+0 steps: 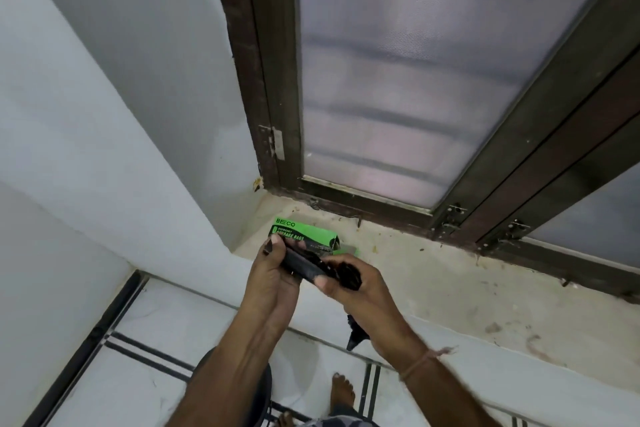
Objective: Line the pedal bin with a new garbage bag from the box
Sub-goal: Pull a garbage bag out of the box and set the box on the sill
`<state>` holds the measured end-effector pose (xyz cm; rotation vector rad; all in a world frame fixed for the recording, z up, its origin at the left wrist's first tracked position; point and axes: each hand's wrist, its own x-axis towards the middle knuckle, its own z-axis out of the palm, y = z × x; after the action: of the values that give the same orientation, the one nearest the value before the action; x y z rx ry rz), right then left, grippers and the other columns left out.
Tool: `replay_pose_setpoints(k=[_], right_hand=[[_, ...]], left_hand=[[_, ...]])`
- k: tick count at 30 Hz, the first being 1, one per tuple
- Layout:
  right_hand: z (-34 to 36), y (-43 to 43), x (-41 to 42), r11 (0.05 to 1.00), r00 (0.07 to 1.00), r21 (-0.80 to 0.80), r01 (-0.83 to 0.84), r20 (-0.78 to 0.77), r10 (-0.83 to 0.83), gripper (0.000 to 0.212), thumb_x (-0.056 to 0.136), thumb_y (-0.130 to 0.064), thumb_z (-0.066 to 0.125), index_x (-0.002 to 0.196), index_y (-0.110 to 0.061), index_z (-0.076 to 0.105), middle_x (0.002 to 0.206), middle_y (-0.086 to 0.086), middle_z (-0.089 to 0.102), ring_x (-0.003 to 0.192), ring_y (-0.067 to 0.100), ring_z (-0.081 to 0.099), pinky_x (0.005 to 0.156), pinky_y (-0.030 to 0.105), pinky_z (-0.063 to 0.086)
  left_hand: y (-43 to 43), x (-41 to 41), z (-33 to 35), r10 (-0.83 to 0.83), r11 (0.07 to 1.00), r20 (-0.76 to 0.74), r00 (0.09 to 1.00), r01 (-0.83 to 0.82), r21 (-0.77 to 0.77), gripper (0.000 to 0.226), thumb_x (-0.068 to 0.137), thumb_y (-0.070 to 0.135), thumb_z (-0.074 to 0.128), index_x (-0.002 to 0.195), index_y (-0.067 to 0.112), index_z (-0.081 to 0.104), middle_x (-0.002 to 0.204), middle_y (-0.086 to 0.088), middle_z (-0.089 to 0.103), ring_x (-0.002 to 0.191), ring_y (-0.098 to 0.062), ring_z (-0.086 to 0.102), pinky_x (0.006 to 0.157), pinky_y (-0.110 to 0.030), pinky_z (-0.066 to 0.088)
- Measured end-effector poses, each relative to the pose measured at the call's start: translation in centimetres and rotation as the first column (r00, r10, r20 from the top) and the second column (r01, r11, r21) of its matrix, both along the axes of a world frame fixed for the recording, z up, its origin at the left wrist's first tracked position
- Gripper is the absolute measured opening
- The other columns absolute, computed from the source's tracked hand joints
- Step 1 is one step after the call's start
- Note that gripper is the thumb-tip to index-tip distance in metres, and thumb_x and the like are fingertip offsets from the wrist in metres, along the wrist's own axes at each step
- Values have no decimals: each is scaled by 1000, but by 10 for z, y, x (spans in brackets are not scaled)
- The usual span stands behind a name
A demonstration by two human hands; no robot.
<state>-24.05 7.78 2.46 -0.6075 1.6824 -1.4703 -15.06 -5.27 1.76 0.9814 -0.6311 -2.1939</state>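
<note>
A green garbage bag box (304, 236) lies on the window sill (450, 274) near its left corner, one end flap open. Just in front of it, my left hand (273, 282) grips a black roll of garbage bags (299, 263). My right hand (353, 288) is shut on the loose end of a black bag; a strip of that bag (355, 334) hangs below my right palm. Both hands are close together above the sill's front edge. A dark round shape (261, 388), mostly hidden under my left forearm, stands on the floor; I cannot tell whether it is the pedal bin.
A brown-framed window with frosted panes (398, 73) rises behind the sill. White walls (104, 114) close in on the left. Below is a white tiled floor (145, 340) with black stripes, and my bare foot (343, 390) stands on it.
</note>
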Motion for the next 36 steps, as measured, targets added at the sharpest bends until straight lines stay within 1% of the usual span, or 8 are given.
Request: replay_pose_setpoints(k=[5,11,15,18,22,24,27,36], right_hand=[[-6,-3,-36,999,999,20,27,43,-28,22,93,-29,74,113,-19,76,59,-18,62,49,-1,46,50,18,40],[-16,-1,-54,995,992,-27,-93,83,95,29,94,-22,73,122,-17,73,84,0,77,55,-2,59,56,14,44],[-23,3,-72,998,993,-30,56,107,-52,31,92,-37,68,115,-18,76,73,1,70,52,3,47,51,18,38],[-30,13,-94,986,978,-17,166,132,-162,19,98,-29,66,110,-20,77,73,3,67,49,6,38,48,18,34],[-38,22,-110,974,968,29,227,100,-229,17,100,-27,66,110,-20,77,77,7,66,47,4,36,46,17,34],[-41,23,-110,968,964,36,250,87,-252,16,100,-28,66,110,-22,77,77,7,67,48,4,38,47,17,35],[-44,23,-108,955,953,29,297,61,-298,15,100,-30,67,110,-24,78,80,3,70,53,0,46,55,18,38],[-38,34,-100,971,969,-6,239,-67,-239,16,100,-31,67,110,-26,78,79,-1,72,60,-2,56,64,19,41]], left_hand=[[6,-16,-4,-42,999,-8,999,42,-23,35,92,27,58,118,3,55,105,-21,61,103,-33,62,94,-43,59],[10,-33,-6,1,1000,57,998,-2,16,45,88,26,60,120,-6,57,111,-23,67,109,-33,65,85,-37,64],[9,-35,-6,36,972,330,943,44,-232,19,101,28,58,105,10,62,108,-9,71,110,-31,66,95,-42,57],[-15,-26,-26,249,546,678,691,478,-688,44,94,44,66,132,24,55,138,-1,60,129,-24,54,98,-40,49],[-41,-32,-54,296,24,890,345,929,-369,80,81,62,63,152,33,42,165,1,35,156,-28,20,120,-56,22],[-42,-38,-59,349,-109,895,279,960,-257,71,77,51,78,142,33,53,152,-1,52,151,-29,34,120,-58,17],[-42,-40,-55,413,-114,853,321,947,-301,58,71,40,86,124,29,65,120,3,68,122,-26,62,117,-56,27],[-37,-25,-24,462,-38,764,451,870,-491,68,74,55,83,130,28,56,101,1,72,86,-28,66,71,-36,51]])
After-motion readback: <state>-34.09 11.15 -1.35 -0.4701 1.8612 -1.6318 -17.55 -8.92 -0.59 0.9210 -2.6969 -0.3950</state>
